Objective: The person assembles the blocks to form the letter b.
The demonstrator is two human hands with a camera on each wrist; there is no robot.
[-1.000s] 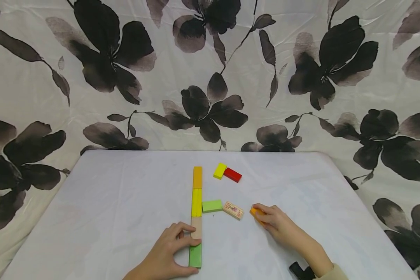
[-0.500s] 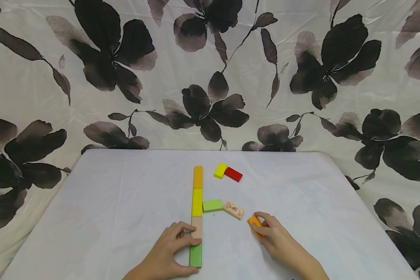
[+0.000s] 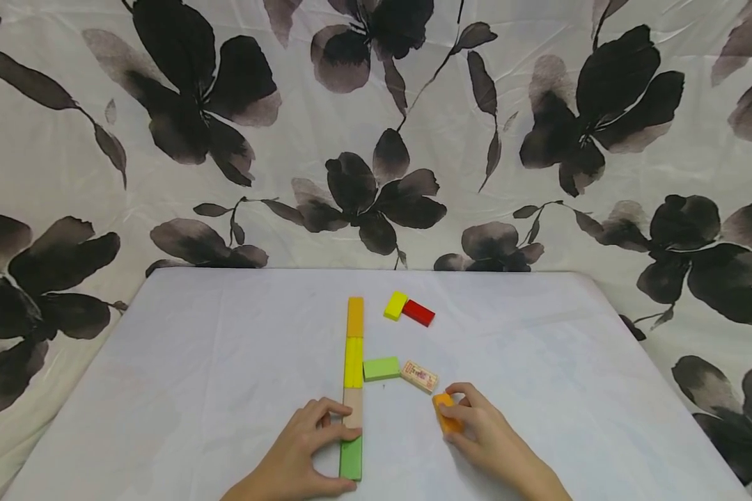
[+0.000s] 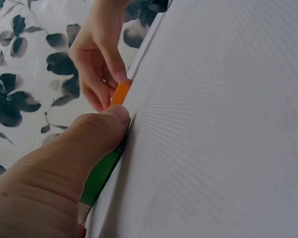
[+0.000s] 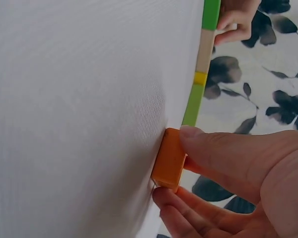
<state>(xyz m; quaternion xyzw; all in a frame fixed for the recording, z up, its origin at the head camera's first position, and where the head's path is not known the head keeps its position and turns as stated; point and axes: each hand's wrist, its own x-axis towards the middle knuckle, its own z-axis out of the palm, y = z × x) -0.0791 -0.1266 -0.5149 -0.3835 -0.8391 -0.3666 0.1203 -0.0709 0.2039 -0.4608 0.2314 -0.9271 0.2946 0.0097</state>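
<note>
A straight row of domino-like wooden blocks runs away from me in the head view: a green block (image 3: 351,460) nearest, then a plain wood block (image 3: 353,399), a yellow block (image 3: 354,363) and an orange-yellow block (image 3: 355,317) farthest. My left hand (image 3: 303,445) holds the green block, thumb at its near end and a finger by its far end; another fingertip touches the plain block. To the right of the row, my right hand (image 3: 491,435) pinches an orange block (image 5: 169,158) between thumb and fingers, low over the white cloth.
A light green block (image 3: 381,369) lies crosswise against the row's right side, with a printed wood block (image 3: 419,376) at its right end. Farther back, a yellow block (image 3: 395,306) and a red block (image 3: 418,313) touch. White cloth covers the table (image 3: 163,376); flowered fabric hangs behind.
My right hand has moved left and nearer with the orange block, which has turned to point more toward me. The left hand and the other blocks have stayed put.
</note>
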